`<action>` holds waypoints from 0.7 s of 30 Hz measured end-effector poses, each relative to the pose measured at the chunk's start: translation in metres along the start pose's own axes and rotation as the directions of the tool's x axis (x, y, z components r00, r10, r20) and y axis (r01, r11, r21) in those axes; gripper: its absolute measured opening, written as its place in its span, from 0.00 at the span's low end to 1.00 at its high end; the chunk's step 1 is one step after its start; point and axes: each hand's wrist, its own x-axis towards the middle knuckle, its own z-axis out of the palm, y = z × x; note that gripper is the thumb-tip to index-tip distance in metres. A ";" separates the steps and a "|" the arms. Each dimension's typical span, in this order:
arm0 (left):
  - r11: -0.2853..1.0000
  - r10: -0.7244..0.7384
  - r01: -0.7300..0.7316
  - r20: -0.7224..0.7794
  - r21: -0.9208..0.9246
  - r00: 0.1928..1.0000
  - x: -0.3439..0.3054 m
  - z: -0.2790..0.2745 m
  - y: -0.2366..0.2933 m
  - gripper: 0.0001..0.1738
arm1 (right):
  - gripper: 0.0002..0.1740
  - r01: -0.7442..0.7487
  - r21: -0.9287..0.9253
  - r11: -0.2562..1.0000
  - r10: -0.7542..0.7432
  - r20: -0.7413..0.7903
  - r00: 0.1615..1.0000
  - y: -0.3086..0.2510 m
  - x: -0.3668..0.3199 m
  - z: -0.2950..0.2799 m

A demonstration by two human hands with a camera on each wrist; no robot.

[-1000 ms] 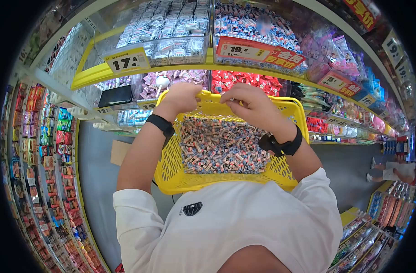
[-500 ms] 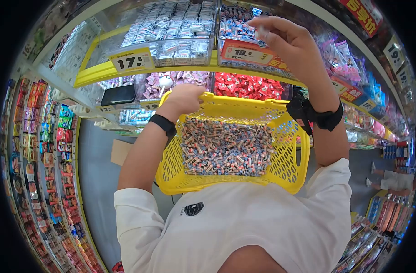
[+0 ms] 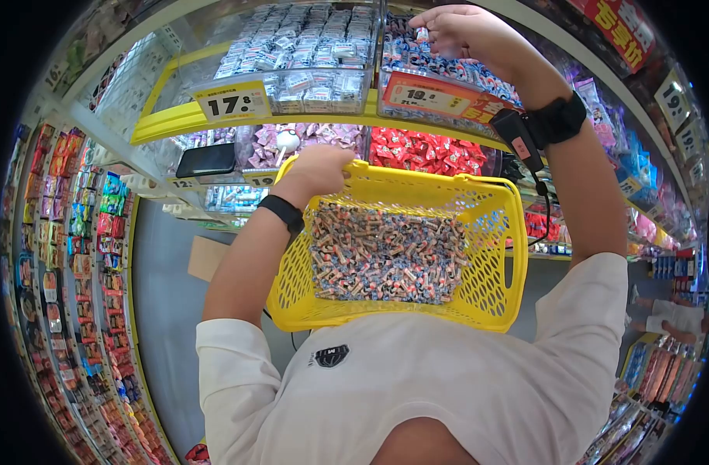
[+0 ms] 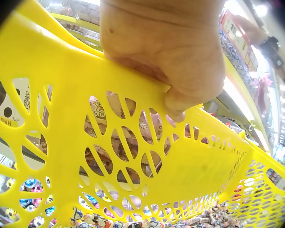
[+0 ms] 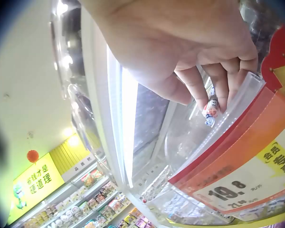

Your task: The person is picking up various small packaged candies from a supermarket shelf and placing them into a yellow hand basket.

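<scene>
My left hand grips the far rim of a yellow shopping basket, its fingers curled over the edge, as the left wrist view shows from close by. Wrapped candies cover the bottom of the basket. Up at the shelf, my right hand is over a clear bin of blue-and-white wrapped candies. Between its fingers it pinches one small wrapped candy, just inside the bin's front wall. A red-and-white price tag hangs on that wall below the hand.
Left of that bin is another bin of white-wrapped candies with a yellow tag. On the lower shelf lie red-wrapped candies, purple candies and a black phone. Snack racks line the left; another person stands at far right.
My right hand has risen from above the basket's far side to the upper candy bin, and a wrapped candy shows in its fingers. My left hand keeps its hold on the rim.
</scene>
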 end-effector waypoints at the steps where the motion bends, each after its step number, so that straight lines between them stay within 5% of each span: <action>1: 1.000 0.003 -0.003 -0.003 0.000 1.000 0.000 0.000 0.000 0.10 | 0.15 -0.011 -0.049 0.999 0.012 0.021 1.000 0.005 0.005 -0.004; 7: 1.000 -0.021 0.021 0.016 0.002 1.000 0.000 -0.004 0.004 0.10 | 0.24 -0.073 -0.281 0.957 0.102 0.089 0.991 0.017 0.018 -0.005; 21: 1.000 -0.028 0.028 0.044 0.008 0.999 0.000 -0.007 0.005 0.10 | 0.20 -0.135 -0.545 0.828 0.147 -0.022 0.989 0.023 0.032 0.003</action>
